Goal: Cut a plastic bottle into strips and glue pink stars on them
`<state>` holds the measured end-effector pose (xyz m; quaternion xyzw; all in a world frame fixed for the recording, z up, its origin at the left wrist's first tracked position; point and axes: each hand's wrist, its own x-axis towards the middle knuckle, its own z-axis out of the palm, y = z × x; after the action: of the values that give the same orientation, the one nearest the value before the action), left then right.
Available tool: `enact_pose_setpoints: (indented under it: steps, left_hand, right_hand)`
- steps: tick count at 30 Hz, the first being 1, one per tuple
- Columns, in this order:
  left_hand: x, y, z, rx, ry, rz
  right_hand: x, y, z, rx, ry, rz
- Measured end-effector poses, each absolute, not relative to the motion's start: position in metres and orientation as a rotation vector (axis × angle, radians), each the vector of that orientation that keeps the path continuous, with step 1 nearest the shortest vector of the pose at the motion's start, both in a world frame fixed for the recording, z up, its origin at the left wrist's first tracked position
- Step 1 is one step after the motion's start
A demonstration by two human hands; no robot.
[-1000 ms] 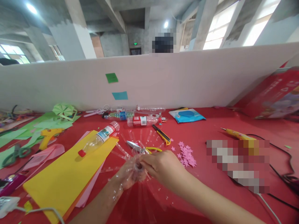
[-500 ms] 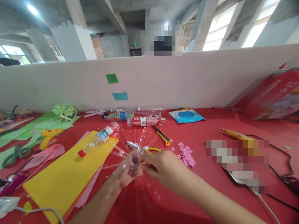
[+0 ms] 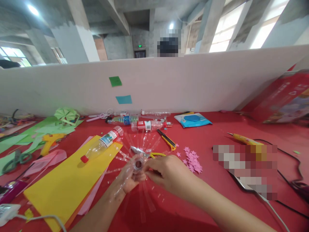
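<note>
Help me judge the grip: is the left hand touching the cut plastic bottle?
Touching: the head view shows the left hand curled against the cut plastic bottle beneath its mouth.

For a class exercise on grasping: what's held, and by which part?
Left grip holds the cut clear bottle near its neck; right grip: cannot tell.

Daylight through windows [image 3: 227, 29], glaring overhead lamp [image 3: 33, 9], stretched edges, pixelated patches.

Yellow paper [image 3: 70, 177] and pink stars [image 3: 192, 159] suggest a craft workshop.
</note>
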<state>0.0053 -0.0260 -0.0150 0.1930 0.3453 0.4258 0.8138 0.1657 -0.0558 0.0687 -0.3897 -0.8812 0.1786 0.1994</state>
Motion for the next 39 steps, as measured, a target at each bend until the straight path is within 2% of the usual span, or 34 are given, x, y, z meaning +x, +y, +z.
enact_pose_setpoints:
  steps: [17, 39]
  left_hand:
    - [0.009, -0.030, -0.010, 0.381, 0.814, 0.912]
    - [0.015, -0.033, -0.001, 0.342, 0.866, 0.935]
  right_hand:
    - [0.168, -0.057, 0.069, -1.074, -2.437, 0.461]
    - [0.158, -0.050, 0.051, -1.070, -2.600, 0.043]
